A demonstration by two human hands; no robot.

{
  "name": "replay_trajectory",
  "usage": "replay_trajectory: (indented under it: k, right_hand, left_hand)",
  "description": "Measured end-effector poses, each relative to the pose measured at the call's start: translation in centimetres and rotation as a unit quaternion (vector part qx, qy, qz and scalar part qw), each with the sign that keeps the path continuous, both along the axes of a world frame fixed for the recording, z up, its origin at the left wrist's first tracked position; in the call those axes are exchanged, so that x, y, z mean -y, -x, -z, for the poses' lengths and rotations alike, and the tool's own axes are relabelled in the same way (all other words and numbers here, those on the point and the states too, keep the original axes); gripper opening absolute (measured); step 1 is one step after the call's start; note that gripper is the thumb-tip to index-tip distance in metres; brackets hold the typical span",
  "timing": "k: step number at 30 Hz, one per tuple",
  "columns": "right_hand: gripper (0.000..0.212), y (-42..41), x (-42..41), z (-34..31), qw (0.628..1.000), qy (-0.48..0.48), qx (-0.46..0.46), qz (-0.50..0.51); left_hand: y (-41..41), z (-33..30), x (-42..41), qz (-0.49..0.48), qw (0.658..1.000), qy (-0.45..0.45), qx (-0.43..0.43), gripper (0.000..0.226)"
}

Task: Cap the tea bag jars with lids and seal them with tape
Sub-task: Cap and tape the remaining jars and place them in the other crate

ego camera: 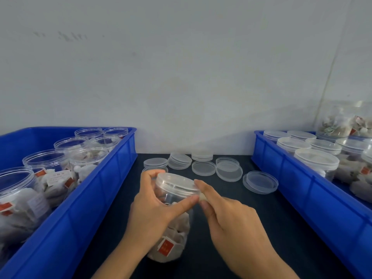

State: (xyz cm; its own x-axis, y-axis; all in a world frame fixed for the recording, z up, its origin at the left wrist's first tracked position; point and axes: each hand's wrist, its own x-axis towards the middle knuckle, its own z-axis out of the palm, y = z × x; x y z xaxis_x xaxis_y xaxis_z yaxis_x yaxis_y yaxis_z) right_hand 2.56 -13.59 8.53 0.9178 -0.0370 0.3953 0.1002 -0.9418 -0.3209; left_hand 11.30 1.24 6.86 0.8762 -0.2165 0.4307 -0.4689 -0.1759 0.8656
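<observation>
A clear plastic jar (173, 234) of tea bags with red tags stands on the dark table near me, tilted slightly. A clear lid (177, 181) sits on its mouth. My left hand (153, 210) grips the jar's neck, thumb lying across the front just under the lid. My right hand (229, 220) pinches a small pale strip, seemingly tape (202, 197), against the lid's right edge, next to my left thumb tip. Several loose clear lids (203, 168) lie on the table behind the jar.
A blue bin (112, 178) on the left holds several open jars of tea bags (46, 164). A blue bin (285, 172) on the right holds several lidded jars (316, 162). A white wall rises right behind the table.
</observation>
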Motion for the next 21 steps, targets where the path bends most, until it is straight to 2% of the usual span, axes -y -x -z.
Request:
replay_trajectory:
  k: [4,6,10,13,17,21]
  right_hand:
    - [0.043,-0.2,0.3,-0.2,0.984,-0.147,-0.099,-0.016]
    - [0.044,0.0,0.0,-0.2,0.976,-0.175,-0.121,-0.038]
    - [0.042,0.3,0.3,-0.7,0.993,-0.101,-0.046,-0.028]
    - [0.033,0.2,1.1,-1.2,0.999,-0.037,-0.03,-0.013]
    - [0.036,-0.3,2.3,-1.3,0.999,-0.012,-0.036,-0.002]
    - [0.041,-0.7,2.4,-0.8,0.999,-0.009,-0.032,-0.013]
  left_hand:
    - [-0.2,0.3,-0.1,-0.004,1.0,0.026,-0.008,0.083]
    - [-0.5,0.3,-0.4,-0.005,0.999,0.048,-0.023,0.086]
    - [-1.2,0.5,-1.1,0.019,0.993,0.103,-0.057,0.08]
    - [-1.4,0.5,-1.3,0.047,0.992,0.097,-0.063,0.083]
    - [-1.8,0.4,-1.4,0.097,0.987,0.098,-0.079,0.086]
    - [-1.8,0.4,-1.6,0.137,0.981,0.103,-0.095,0.102]
